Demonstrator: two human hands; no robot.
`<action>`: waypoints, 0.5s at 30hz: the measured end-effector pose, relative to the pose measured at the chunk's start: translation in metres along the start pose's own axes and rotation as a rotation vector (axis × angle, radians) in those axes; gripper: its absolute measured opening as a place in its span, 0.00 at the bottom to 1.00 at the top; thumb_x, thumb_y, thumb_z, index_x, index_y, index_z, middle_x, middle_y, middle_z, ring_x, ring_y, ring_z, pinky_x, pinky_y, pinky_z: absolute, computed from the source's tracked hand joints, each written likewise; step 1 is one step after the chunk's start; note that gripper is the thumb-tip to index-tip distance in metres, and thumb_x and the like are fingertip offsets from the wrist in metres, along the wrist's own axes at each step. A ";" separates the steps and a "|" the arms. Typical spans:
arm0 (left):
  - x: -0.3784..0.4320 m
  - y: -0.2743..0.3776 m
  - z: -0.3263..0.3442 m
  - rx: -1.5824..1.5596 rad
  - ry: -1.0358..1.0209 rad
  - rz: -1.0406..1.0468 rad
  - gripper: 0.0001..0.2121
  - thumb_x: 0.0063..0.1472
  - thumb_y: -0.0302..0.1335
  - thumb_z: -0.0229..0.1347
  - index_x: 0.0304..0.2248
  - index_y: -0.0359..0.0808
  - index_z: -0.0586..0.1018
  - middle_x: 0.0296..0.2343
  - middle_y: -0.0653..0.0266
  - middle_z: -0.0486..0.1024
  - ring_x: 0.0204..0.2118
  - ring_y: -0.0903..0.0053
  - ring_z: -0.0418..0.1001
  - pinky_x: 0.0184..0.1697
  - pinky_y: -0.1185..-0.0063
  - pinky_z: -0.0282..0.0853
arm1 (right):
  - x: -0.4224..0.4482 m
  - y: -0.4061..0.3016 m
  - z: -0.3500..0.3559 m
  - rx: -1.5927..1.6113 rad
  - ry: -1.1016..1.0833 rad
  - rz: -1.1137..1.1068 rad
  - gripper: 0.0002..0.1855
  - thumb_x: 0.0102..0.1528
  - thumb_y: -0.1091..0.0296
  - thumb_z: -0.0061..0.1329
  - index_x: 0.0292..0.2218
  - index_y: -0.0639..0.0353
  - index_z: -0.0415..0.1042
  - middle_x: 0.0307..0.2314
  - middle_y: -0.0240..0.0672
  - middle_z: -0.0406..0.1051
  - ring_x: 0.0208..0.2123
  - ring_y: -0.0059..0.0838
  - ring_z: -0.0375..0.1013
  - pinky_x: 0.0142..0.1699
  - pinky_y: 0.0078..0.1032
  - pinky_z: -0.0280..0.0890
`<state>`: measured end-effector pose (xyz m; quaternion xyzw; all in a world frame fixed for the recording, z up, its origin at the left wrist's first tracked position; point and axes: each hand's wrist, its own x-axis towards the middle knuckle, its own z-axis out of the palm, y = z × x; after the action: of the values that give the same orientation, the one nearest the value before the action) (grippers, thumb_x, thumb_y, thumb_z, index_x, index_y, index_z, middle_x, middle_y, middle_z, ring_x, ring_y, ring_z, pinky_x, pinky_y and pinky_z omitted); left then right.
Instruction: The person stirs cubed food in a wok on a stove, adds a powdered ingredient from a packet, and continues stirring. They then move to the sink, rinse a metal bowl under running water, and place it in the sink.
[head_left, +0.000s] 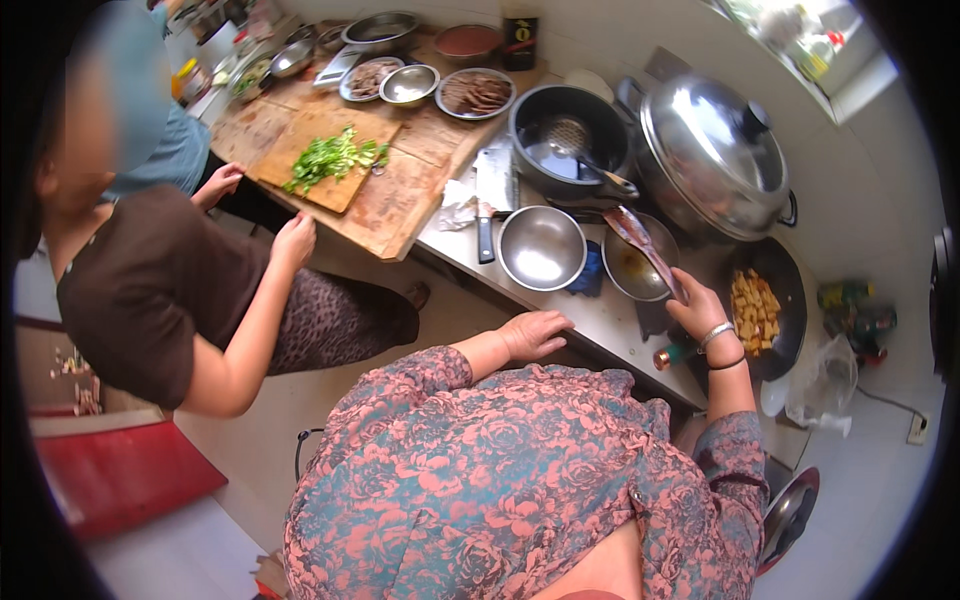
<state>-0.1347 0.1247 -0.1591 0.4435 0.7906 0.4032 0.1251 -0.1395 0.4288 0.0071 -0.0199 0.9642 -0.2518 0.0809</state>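
My right hand grips a reddish-brown spatula by its handle. The blade end is above a metal bowl with a little yellowish residue in it. To the right of that hand, a dark wok holds browned cubes of food, perhaps tofu. My left hand is at the front edge of the white counter, holding nothing, fingers slightly spread. Beyond it stands an empty metal bowl, with a blue cloth-like item beside it.
A cleaver lies near a black pot containing a skimmer. Behind is a large lidded steamer. Chopped greens sit on a cutting board, near plates of sliced meat. A person stands at left, another beyond.
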 end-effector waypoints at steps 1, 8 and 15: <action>-0.015 -0.002 -0.002 0.005 0.012 -0.050 0.15 0.54 0.31 0.51 0.41 0.36 0.69 0.34 0.57 0.69 0.37 0.62 0.69 0.39 0.72 0.67 | 0.004 0.006 0.007 -0.008 0.020 -0.008 0.29 0.42 0.68 0.48 0.48 0.59 0.62 0.34 0.50 0.70 0.37 0.46 0.69 0.42 0.32 0.64; -0.122 -0.020 0.000 0.039 0.090 -0.380 0.14 0.55 0.33 0.50 0.41 0.38 0.70 0.36 0.58 0.69 0.39 0.62 0.69 0.41 0.71 0.67 | 0.029 0.029 0.032 -0.146 -0.108 0.048 0.32 0.44 0.69 0.48 0.52 0.60 0.57 0.37 0.51 0.68 0.42 0.49 0.67 0.47 0.34 0.61; -0.205 -0.025 0.031 0.031 0.141 -0.805 0.15 0.55 0.34 0.49 0.41 0.38 0.70 0.40 0.56 0.69 0.43 0.62 0.67 0.46 0.71 0.64 | 0.039 0.024 0.021 -0.324 -0.234 0.095 0.31 0.43 0.68 0.48 0.50 0.60 0.59 0.34 0.50 0.70 0.39 0.47 0.68 0.45 0.33 0.63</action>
<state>-0.0147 -0.0301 -0.2301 0.0718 0.9137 0.3394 0.2116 -0.1741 0.4363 -0.0286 -0.0161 0.9760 -0.0850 0.1999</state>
